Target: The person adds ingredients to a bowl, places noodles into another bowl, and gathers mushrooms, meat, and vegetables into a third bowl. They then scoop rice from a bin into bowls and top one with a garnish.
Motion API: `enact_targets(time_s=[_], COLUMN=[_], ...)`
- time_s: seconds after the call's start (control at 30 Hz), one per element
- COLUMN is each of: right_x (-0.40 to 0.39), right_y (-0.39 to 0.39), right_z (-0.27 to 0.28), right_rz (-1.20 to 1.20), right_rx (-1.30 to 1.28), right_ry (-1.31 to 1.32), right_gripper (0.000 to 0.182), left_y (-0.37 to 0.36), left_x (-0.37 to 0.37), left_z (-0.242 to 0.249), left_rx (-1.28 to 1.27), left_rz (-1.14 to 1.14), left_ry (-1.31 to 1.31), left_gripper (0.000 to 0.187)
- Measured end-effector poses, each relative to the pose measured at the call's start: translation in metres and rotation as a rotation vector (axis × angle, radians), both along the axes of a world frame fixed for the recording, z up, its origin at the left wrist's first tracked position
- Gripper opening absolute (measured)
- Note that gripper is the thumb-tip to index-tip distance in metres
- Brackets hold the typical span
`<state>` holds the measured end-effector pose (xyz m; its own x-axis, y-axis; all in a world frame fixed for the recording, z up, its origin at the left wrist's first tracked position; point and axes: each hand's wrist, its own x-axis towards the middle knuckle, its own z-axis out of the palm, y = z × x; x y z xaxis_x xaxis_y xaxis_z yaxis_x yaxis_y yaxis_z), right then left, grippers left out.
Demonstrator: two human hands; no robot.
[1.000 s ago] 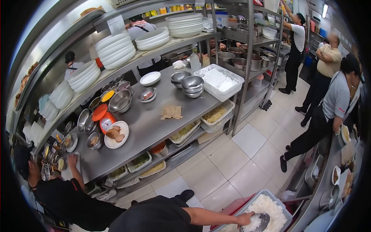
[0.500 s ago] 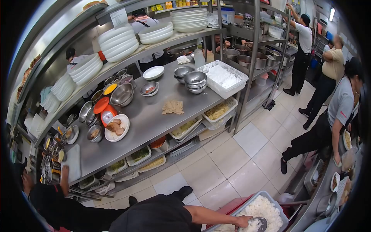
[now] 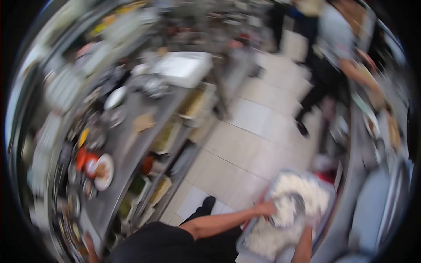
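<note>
My left hand (image 3: 265, 209) is closed on the near rim of a metal bowl (image 3: 300, 202) that holds white rice. The bowl sits over a large plastic tub (image 3: 244, 236) filled with cooked rice (image 3: 263, 241). My right hand (image 3: 312, 220) is at the tub's right side, close to the bowl's lower edge. Motion smears its fingers, so I cannot make out whether it grips anything.
To the left runs a steel counter (image 3: 131, 151) with a plate of food (image 3: 104, 172), stacked metal bowls (image 3: 151, 85) and a white tray (image 3: 186, 68). A person in a grey shirt (image 3: 335, 33) works at the right-hand counter. Another person's hand (image 3: 90, 245) shows at lower left.
My view has swung right and down, so the tub appears higher and fuller in frame. My right hand has come into view beside the bowl. My left hand still holds the bowl.
</note>
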<state>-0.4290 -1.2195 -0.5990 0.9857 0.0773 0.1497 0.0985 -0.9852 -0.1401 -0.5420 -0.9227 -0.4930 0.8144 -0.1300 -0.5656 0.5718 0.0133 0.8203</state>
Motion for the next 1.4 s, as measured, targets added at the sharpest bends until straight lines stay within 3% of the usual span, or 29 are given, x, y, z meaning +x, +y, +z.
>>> enact_targets(time_s=[0.03,0.1,0.17,0.2,0.27,0.37,0.43,0.5,0.53,0.6,0.73,0.8,0.87,0.93,0.97,1.0,1.07,1.13,1.27,1.33,1.4], right_x=[-0.002,0.017,0.001,-0.019,-0.034,-0.029,-0.051,-0.073,-0.079,-0.086,-0.099,-0.107,-0.106,-0.095,-0.084,-0.068,-0.044,-0.023,-0.023,-0.024,-0.025], right_y=[-0.014,-0.07,-0.007,-0.02,-0.039,-0.023,0.029,0.08,0.087,0.092,0.093,0.109,0.104,0.084,0.075,0.065,0.046,0.034,0.034,0.028,0.025], right_z=[-0.011,-0.128,0.041,0.048,0.057,0.061,0.143,0.211,0.22,0.229,0.198,0.186,0.189,0.187,0.186,0.185,0.17,0.134,0.105,0.089,0.078], right_rz=[-0.018,-0.07,-0.195,-0.285,-0.37,-0.295,-0.169,-0.05,-0.066,0.084,0.1,0.186,0.209,0.173,0.173,-0.16,-0.517,0.032,0.089,0.021,0.015], right_rx=[-0.02,-0.023,0.084,0.052,0.757,1.864,1.698,1.167,1.168,0.731,0.587,0.128,0.188,0.514,0.516,1.056,1.583,-0.063,-0.221,-0.03,-0.014], right_ry=[-0.003,-0.098,0.127,0.154,0.221,0.214,0.312,0.198,0.189,0.175,0.061,-0.011,0.023,0.413,0.413,0.482,0.531,0.58,0.638,0.649,0.639], right_gripper=[0.048,0.05,0.033,0.033,0.036,0.043,0.042,0.045,0.045,0.049,0.051,0.048,0.043,0.038,0.038,0.041,0.045,0.065,0.073,0.067,0.062], left_y=[0.002,0.007,0.009,0.01,0.007,0.004,0.0,-0.007,-0.01,-0.013,-0.014,-0.018,-0.021,-0.019,-0.017,-0.015,-0.011,-0.006,0.008,0.01,0.014], left_x=[0.0,0.005,0.01,0.011,0.012,0.016,0.021,0.022,0.023,0.024,0.019,0.016,0.011,0.008,0.007,0.005,0.001,0.003,-0.003,0.0,0.0], left_z=[-0.002,0.002,0.042,0.049,0.043,0.04,0.038,0.038,0.039,0.04,0.043,0.042,0.037,0.038,0.035,0.033,0.031,0.029,0.027,0.032,0.036], left_rx=[-0.006,-0.027,-0.066,-0.126,-0.145,-0.123,-0.116,-0.112,-0.122,-0.129,-0.112,-0.125,-0.077,-0.075,-0.064,-0.053,-0.068,-0.071,-0.111,-0.149,-0.137], left_rz=[0.0,0.008,0.086,0.098,0.134,0.109,0.108,0.087,0.049,-0.007,-0.068,-0.095,-0.116,-0.078,-0.084,-0.088,-0.068,-0.049,-0.016,0.015,0.07], left_ry=[0.062,0.172,0.108,0.12,0.159,0.161,0.168,0.166,0.176,0.186,0.179,0.187,0.103,0.076,0.104,0.135,0.165,0.192,0.239,0.254,0.231], left_gripper=[0.054,0.049,0.049,0.047,0.049,0.05,0.05,0.05,0.05,0.051,0.05,0.05,0.049,0.044,0.042,0.04,0.04,0.039,0.038,0.037,0.036])
